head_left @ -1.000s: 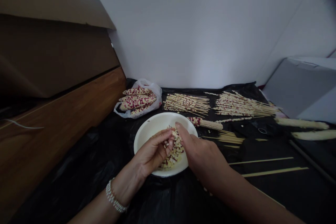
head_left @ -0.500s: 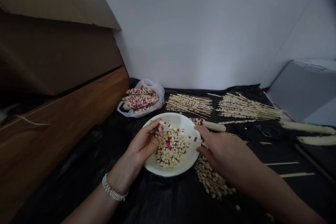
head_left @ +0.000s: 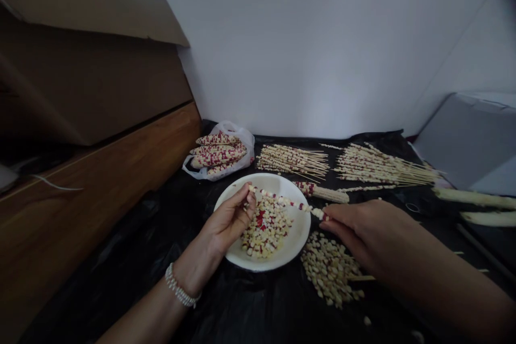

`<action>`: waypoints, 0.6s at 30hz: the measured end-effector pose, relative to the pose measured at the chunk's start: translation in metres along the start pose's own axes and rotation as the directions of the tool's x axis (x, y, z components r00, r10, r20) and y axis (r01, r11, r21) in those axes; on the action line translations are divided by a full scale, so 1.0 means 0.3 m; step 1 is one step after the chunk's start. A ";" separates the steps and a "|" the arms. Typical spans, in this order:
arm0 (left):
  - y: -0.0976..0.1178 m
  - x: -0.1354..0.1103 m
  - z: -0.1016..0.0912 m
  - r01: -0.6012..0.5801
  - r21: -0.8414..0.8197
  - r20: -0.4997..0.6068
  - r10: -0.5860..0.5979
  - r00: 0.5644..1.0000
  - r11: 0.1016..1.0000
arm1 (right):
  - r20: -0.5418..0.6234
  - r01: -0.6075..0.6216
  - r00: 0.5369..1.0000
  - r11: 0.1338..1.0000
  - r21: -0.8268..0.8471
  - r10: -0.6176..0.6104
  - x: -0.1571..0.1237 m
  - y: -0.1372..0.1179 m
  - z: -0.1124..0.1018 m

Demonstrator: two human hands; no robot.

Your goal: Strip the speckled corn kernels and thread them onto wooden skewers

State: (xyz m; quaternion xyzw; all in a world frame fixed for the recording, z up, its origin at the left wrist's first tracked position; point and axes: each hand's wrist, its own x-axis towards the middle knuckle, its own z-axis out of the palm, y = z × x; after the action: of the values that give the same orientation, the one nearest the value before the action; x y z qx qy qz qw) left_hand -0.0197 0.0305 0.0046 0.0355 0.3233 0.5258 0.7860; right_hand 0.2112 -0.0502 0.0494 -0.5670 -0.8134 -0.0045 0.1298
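Your left hand (head_left: 228, 220) pinching kernel-strung skewer (head_left: 286, 202), right hand (head_left: 358, 231) grasping its far end at bowl's (head_left: 297, 242) 3 o'clock; loose kernels (head_left: 266, 228) inside.

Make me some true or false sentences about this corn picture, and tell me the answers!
1. The left hand and right hand hold one skewer threaded with corn kernels. True.
2. The bead bracelet is on the right wrist. False: it is on the left wrist.
3. The white bowl holds soup. False: it holds loose kernels.
4. A pile of kernels lies on the black plastic sheet. True.
5. Red-and-cream corn cobs lie in a white plastic bag. True.
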 end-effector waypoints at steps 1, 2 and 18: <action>-0.002 0.002 -0.002 0.002 0.002 -0.003 -0.002 1.000 1.000 | -0.010 -0.004 1.000 1.000 -0.006 0.003 0.000 -0.001 -0.001; -0.003 0.004 -0.004 0.005 0.002 -0.007 -0.005 1.000 1.000 | -0.009 -0.009 1.000 1.000 -0.009 0.009 0.001 -0.002 -0.002; 0.010 0.002 0.006 -0.060 0.043 -0.044 0.062 0.997 0.997 | 0.117 -0.017 0.993 0.994 0.110 0.004 0.049 0.028 0.018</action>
State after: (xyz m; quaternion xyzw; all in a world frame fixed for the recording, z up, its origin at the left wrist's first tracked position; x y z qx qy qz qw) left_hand -0.0210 0.0328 0.0069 0.0498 0.3507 0.5432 0.7613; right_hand 0.2131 -0.0329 0.0460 -0.5626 -0.8155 0.0745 0.1134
